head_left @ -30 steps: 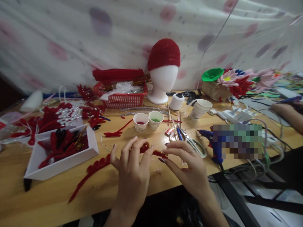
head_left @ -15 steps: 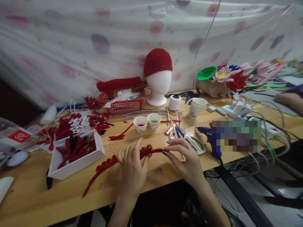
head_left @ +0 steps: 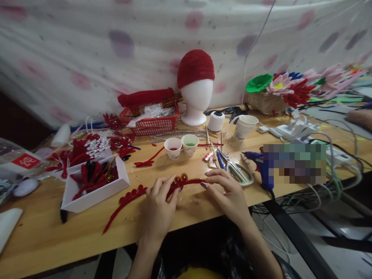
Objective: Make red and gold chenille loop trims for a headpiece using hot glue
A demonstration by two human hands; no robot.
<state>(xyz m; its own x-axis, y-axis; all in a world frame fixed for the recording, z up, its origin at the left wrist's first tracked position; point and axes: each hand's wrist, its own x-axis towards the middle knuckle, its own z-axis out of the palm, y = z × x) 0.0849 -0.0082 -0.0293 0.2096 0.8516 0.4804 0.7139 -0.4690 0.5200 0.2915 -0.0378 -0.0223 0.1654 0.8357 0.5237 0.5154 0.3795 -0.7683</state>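
A long red fuzzy pipe-cleaner strip (head_left: 133, 195), with scalloped loops and gold trim along part of it, runs between my two hands above the table. My left hand (head_left: 159, 201) pinches it near its middle, beside the gold-edged loops; the fingers hide part of the strip. At its right end, my right hand (head_left: 226, 193) grips the thin gold-and-red stem between thumb and fingers. The strip's free left end curves down toward the table's front edge. Just beyond my hands stand paper cups, one with red beads (head_left: 173, 149) and one with green beads (head_left: 190, 145).
A white box of red and black pieces (head_left: 95, 193) sits left. Scissors (head_left: 240, 172) and a blue glue gun (head_left: 263, 170) lie right. Behind are a red basket (head_left: 154, 126), a foam head (head_left: 196, 97) and a flower basket (head_left: 264, 102). Another person's hand (head_left: 360, 116) shows far right.
The view has shifted slightly. Both hands still hold the red strip, and its gold-edged loops now show more between them. My left hand has turned a little.
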